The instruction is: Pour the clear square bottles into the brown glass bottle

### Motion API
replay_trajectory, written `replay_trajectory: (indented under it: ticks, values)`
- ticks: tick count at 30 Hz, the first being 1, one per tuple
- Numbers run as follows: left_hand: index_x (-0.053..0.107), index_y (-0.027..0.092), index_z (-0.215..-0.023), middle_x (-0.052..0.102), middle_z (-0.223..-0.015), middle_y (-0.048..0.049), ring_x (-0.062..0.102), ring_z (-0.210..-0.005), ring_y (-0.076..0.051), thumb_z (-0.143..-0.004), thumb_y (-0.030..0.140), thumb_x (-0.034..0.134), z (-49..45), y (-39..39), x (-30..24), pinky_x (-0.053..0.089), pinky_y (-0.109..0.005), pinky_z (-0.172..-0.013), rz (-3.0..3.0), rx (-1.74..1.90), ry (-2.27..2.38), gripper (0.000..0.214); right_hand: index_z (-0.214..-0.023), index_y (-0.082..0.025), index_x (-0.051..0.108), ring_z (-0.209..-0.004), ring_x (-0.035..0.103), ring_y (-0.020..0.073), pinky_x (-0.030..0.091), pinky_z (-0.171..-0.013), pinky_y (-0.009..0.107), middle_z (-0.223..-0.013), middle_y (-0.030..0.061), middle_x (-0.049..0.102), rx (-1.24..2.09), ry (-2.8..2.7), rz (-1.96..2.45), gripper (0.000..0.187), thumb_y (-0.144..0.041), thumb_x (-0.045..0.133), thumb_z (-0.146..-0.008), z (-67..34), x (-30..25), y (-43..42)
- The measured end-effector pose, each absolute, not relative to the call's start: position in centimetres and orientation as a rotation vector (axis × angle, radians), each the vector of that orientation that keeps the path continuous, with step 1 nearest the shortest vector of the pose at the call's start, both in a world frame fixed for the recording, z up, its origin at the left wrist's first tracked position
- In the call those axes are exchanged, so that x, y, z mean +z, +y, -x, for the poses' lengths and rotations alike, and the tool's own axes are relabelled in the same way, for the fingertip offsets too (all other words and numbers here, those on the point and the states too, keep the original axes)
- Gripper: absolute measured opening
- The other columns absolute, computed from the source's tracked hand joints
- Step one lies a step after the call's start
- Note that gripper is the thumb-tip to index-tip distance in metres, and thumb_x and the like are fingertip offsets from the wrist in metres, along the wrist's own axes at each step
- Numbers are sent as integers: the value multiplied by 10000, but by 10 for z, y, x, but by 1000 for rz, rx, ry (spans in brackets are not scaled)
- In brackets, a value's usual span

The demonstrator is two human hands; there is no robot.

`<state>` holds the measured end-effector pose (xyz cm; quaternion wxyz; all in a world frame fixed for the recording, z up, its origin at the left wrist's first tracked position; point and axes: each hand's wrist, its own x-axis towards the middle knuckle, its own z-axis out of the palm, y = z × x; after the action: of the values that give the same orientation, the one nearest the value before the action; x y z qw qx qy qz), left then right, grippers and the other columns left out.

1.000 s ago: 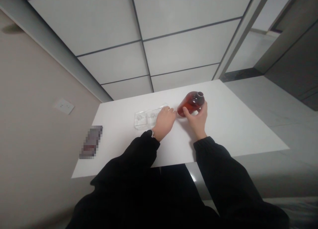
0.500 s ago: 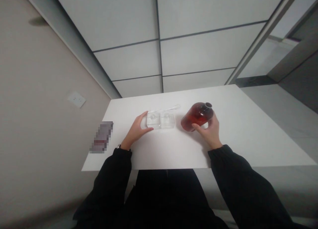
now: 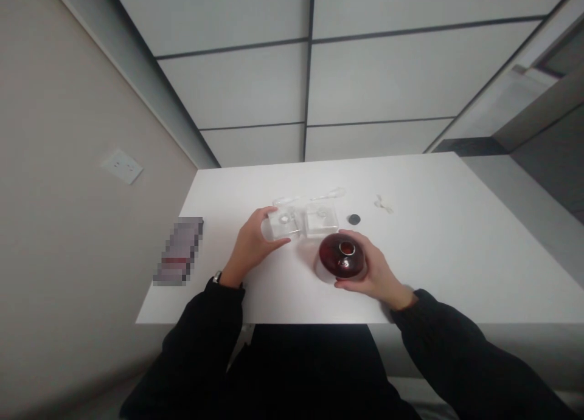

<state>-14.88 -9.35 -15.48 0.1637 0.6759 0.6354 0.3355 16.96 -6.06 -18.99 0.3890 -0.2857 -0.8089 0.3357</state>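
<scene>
My left hand (image 3: 256,244) is closed around a clear square container (image 3: 285,221), thumb on its near side and fingers on the far side. The container looks slightly tilted. A second clear square container (image 3: 321,218) stands just right of it, with a small gap between them. My right hand (image 3: 371,271) grips a dark red-brown bottle (image 3: 335,257) by its side. The bottle is upright with its round mouth uncovered, close in front of the right container. Behind the containers lie thin clear plastic pieces, one a slim dropper-like stick (image 3: 332,194).
A small black round cap (image 3: 354,219) lies right of the containers. Farther right is a small whitish crumpled piece (image 3: 383,203). A blurred-out flat object (image 3: 180,250) lies at the left of the white table (image 3: 456,256). A wall socket (image 3: 124,166) is on the left.
The bottle went from tilted to upright, moving left and nearer to me. My left hand has drawn the left container apart from the right one. The black cap and whitish piece now show.
</scene>
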Motion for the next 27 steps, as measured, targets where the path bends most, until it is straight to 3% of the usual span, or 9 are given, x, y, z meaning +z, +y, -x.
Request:
replay_trajectory:
  ticks: [12, 15, 17, 19, 21, 24, 27]
  values:
    - [583, 248, -1381, 691, -1400, -95, 685, -1314, -279, -800, 417, 921, 153, -135, -125, 569, -474, -1161, -1936, 1078, 1780, 694, -1474, -234, 496, -1215, 720, 340, 614, -1008, 532, -1361, 173, 702, 767, -2032, 756, 899, -711, 834, -791, -152, -189, -64]
    - [588, 247, -1371, 692, -1397, -97, 701, -1289, -286, -794, 426, 919, 155, -134, -133, 578, -494, -1148, -1895, 1056, 1781, 688, -1519, -238, 488, -1242, 706, 346, 614, -1009, 535, -1411, 181, 683, 765, -1987, 681, 996, -851, 737, -775, -154, -185, -67]
    - [591, 246, -1366, 686, -1402, -102, 703, -1280, -291, -798, 424, 912, 157, -132, -141, 580, -508, -1142, -1857, 1050, 1777, 677, -1479, -245, 546, -1209, 715, 320, 628, -962, 505, -1360, 159, 706, 741, -1897, 686, 856, -861, 584, -886, -164, -179, -63]
    - [592, 245, -1369, 680, -1407, -110, 704, -1273, -297, -797, 426, 909, 159, -130, -150, 575, -526, -1142, -1822, 1042, 1760, 679, -1334, -256, 654, -1079, 734, 262, 631, -872, 439, -1195, 111, 750, 629, -1782, 837, 536, -673, 490, -1040, -181, -173, -49]
    - [593, 243, -1366, 677, -1406, -115, 701, -1277, -302, -784, 427, 914, 161, -129, -157, 564, -543, -1154, -1797, 1047, 1739, 690, -1193, -252, 720, -1004, 724, 241, 614, -849, 418, -1105, 93, 759, 443, -1749, 1085, 330, -496, 542, -1060, -200, -172, -25]
    - [586, 244, -1364, 672, -1409, -110, 689, -1305, -296, -782, 419, 912, 163, -130, -162, 549, -535, -1179, -1773, 1071, 1697, 690, -1261, -219, 741, -1195, 677, 314, 533, -1083, 575, -1288, 153, 739, 297, -2005, 1243, 352, -413, 612, -997, -221, -182, 18]
    - [585, 251, -1361, 667, -1417, -100, 677, -1330, -286, -797, 422, 901, 165, -131, -164, 540, -524, -1194, -1755, 1093, 1662, 669, -1105, -198, 802, -1147, 690, 331, 527, -1080, 603, -1206, 155, 779, 287, -2135, 1319, 264, -319, 621, -955, -232, -197, 48]
